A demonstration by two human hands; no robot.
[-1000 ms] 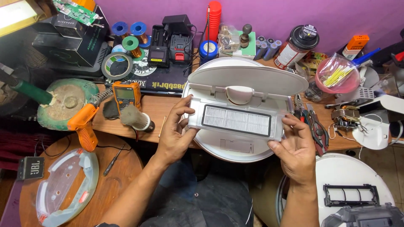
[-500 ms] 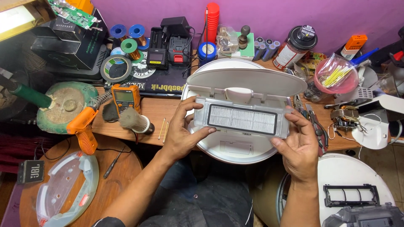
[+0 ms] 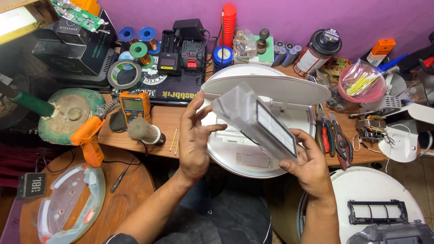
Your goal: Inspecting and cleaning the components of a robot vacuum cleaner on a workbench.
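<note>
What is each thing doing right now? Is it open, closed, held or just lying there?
Dust bin: lifted out, tilted, held in both hands.
Left hand: open, fingers on the bin's end.
Right hand: gripping the bin from below.
Vacuum lid: open, raised.
Pliers: lying on the desk.
Jar: upright, capped.
Multimeter: lying face up.

A purple wall (image 3: 361,18) backs a cluttered wooden workbench (image 3: 167,119), beside a round wooden table (image 3: 131,190).
</note>
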